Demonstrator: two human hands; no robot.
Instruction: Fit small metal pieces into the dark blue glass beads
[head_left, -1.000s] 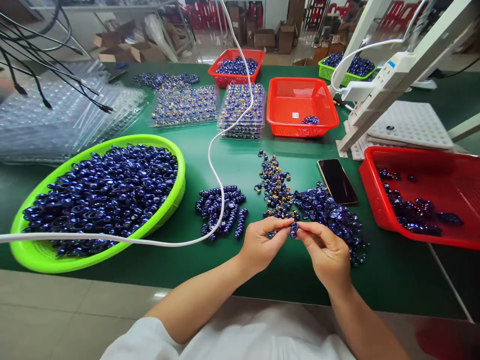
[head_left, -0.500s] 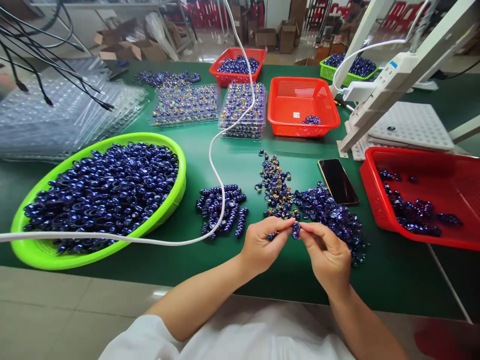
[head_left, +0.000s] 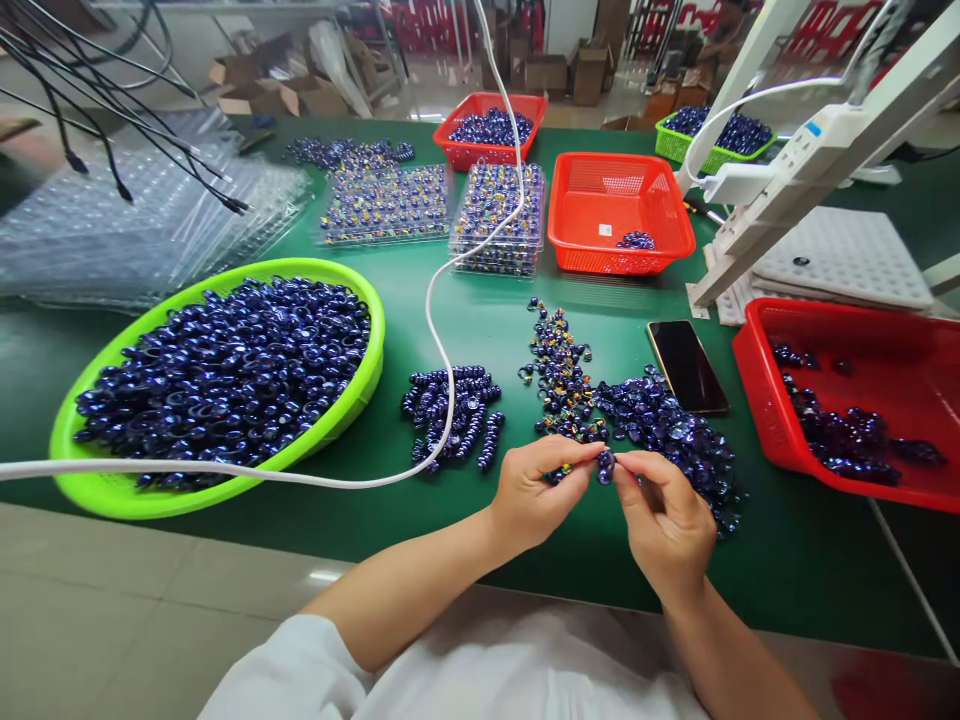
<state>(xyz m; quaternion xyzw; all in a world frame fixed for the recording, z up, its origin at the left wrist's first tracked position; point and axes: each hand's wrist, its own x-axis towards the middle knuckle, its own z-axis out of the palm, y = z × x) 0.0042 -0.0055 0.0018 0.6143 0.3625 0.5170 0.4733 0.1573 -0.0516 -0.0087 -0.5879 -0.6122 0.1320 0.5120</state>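
Between the fingertips of both hands is a small shiny dark-blue piece (head_left: 605,467). My left hand (head_left: 534,490) pinches it from the left, and my right hand (head_left: 667,515) pinches it from the right. Just beyond the fingers lies a pile of blue and gold pieces (head_left: 559,370). A heap of dark-blue pieces (head_left: 675,425) spreads beside and behind my right hand. Left of my left hand, stacked blue pieces in rows (head_left: 454,415) lie on the green table (head_left: 450,520).
A green basket (head_left: 375,350) full of blue pieces stands left, crossed by a white cable (head_left: 442,340). Right are a phone (head_left: 688,365) and a red basket (head_left: 772,420). Farther back are filled clear trays (head_left: 499,220), an orange-red basket (head_left: 622,262) and a white post (head_left: 795,170).
The whole view has shifted, so the table things appear farther right. Both hands still pinch the small piece, which looks slightly turned.
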